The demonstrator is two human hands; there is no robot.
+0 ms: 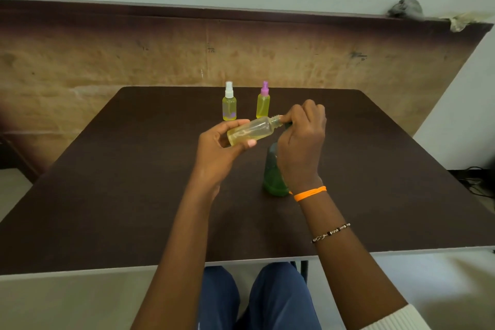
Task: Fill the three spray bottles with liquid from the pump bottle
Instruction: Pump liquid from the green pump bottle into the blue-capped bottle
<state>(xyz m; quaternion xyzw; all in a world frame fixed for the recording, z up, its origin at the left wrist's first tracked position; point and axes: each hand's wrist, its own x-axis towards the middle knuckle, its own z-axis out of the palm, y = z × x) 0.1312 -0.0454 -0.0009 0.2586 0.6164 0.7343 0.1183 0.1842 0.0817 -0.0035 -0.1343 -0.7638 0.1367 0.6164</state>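
Left hand grips the uncapped spray bottle above the table, fingers curled round it, neck tilted toward 2 o'clock. Right hand pinches at that neck (contents of the pinch hidden). Green pump bottle stands beneath; white-capped bottle and purple-capped bottle stand at 12.

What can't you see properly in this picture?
Head view, the only one:
- The green pump bottle: its top and pump are hidden behind the right hand.
- The tilted spray bottle held by the left hand: the right hand's fingers cover its mouth, so whether liquid goes in is hidden.
- The purple print on the white-capped bottle: too small to read.
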